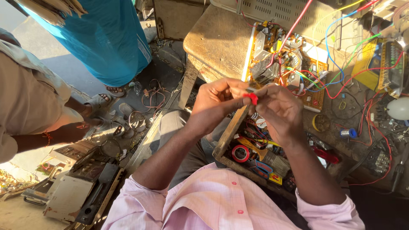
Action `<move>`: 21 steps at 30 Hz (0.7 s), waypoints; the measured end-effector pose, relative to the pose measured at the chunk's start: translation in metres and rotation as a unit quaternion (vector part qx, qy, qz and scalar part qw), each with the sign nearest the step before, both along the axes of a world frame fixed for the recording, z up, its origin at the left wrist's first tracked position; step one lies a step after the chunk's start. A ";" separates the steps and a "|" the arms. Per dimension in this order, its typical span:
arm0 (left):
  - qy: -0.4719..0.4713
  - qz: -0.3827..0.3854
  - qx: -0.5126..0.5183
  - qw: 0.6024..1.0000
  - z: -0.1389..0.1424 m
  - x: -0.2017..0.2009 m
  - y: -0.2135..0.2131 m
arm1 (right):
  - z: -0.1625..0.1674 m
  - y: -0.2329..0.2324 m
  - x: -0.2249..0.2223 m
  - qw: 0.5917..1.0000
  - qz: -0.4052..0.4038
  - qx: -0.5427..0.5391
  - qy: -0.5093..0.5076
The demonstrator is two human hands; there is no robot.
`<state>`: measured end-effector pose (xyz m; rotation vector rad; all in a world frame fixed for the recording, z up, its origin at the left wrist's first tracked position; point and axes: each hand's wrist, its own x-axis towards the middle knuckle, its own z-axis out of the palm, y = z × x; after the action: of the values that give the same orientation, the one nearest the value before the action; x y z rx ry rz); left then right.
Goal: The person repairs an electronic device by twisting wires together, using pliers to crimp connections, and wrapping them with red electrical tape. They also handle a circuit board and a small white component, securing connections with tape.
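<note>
Pinching a small red piece together at frame centre, the left hand and right hand work above the wooden tray, while the wired circuit board lies open upper right, apparently unfinished.

- An electronics repair workshop, open to the street.
- Opened circuit board with coloured wires.
- Wooden tool tray, dismantled devices on ground.

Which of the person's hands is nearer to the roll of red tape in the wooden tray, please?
Right. The right hand hovers just above and right of the roll of red tape; the left hand is higher and further up-left.
</note>
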<state>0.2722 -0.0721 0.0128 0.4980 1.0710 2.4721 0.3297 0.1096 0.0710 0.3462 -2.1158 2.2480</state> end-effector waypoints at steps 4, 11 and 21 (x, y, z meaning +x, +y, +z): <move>-0.024 0.044 0.033 0.998 -0.007 -0.013 -0.001 | 0.004 -0.009 -0.021 0.998 -0.049 0.041 -0.015; 0.013 0.113 -0.012 0.993 -0.020 -0.029 -0.005 | 0.019 -0.022 -0.045 0.979 -0.033 0.201 0.029; 0.216 0.321 -0.269 0.882 -0.013 -0.163 -0.006 | 0.035 -0.018 -0.126 0.950 -0.208 0.221 0.071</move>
<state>0.1097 -0.0783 -0.0004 0.5926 2.3415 2.4321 0.2034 0.0913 0.1065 0.0549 -2.3272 1.4757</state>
